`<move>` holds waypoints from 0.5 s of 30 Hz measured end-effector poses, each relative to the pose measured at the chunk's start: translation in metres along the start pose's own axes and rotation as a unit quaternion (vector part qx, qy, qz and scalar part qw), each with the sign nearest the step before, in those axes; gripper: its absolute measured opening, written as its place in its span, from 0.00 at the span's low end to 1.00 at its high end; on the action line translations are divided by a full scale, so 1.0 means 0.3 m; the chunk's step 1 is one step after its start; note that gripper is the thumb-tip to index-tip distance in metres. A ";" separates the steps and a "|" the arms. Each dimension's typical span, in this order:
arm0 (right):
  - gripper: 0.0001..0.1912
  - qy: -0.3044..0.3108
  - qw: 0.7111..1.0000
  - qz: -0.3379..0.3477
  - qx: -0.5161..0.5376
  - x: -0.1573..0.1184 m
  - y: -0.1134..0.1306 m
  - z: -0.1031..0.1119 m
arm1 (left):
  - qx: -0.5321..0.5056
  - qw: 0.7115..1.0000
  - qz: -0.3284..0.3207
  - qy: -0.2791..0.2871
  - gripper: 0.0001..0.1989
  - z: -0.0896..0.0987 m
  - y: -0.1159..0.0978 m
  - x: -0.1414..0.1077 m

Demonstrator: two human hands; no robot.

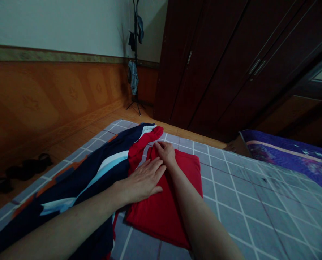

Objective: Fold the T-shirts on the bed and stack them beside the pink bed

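Observation:
A folded red cloth (pixel 188 173) lies on the grey checked bedspread (pixel 236 195). My left hand (pixel 143 180) rests flat on its left part, fingers stretched out and spread a little. At the cloth's far edge, my right hand (pixel 164 151) has its fingers bent together, touching the red fabric near its far left corner. Left of the cloth, a navy garment (pixel 95 166) with white, light blue and red parts stretches along the bed, partly under my left forearm.
Dark shoes (pixel 28 169) are on the floor at the left. A coat stand (pixel 136 54) with hanging clothes stands in the far corner, beside a dark wardrobe (pixel 204 65). Purple patterned bedding (pixel 282 148) is at the right.

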State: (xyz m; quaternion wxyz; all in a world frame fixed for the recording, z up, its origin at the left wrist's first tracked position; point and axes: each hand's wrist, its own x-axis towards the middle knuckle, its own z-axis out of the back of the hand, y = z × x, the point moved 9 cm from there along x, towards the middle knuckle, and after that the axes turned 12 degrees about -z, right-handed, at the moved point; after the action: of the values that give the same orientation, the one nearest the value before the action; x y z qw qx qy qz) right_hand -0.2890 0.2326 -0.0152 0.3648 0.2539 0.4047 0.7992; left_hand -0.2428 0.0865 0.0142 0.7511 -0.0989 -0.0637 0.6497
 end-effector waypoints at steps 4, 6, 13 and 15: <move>0.16 0.007 1.000 0.012 0.022 0.004 -0.007 0.006 | -0.061 0.992 0.073 0.081 0.46 -0.092 0.068 -0.008; 0.17 0.009 0.999 0.018 0.028 -0.001 -0.005 0.009 | -0.056 0.990 0.099 0.085 0.51 -0.091 0.095 -0.012; 0.18 -0.021 0.999 0.039 0.028 -0.047 0.119 0.099 | -0.058 0.992 0.111 0.010 0.40 -0.058 0.168 -0.016; 0.18 -0.023 0.998 0.058 0.017 -0.083 0.188 0.142 | -0.060 0.992 0.105 -0.028 0.29 -0.040 0.192 -0.014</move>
State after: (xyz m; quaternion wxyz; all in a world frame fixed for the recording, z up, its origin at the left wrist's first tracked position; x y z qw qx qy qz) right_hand -0.2654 0.2096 0.0522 0.3227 0.3018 0.3942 0.8059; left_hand -0.2961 0.0894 -0.0105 0.6695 -0.1319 -0.1131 0.7222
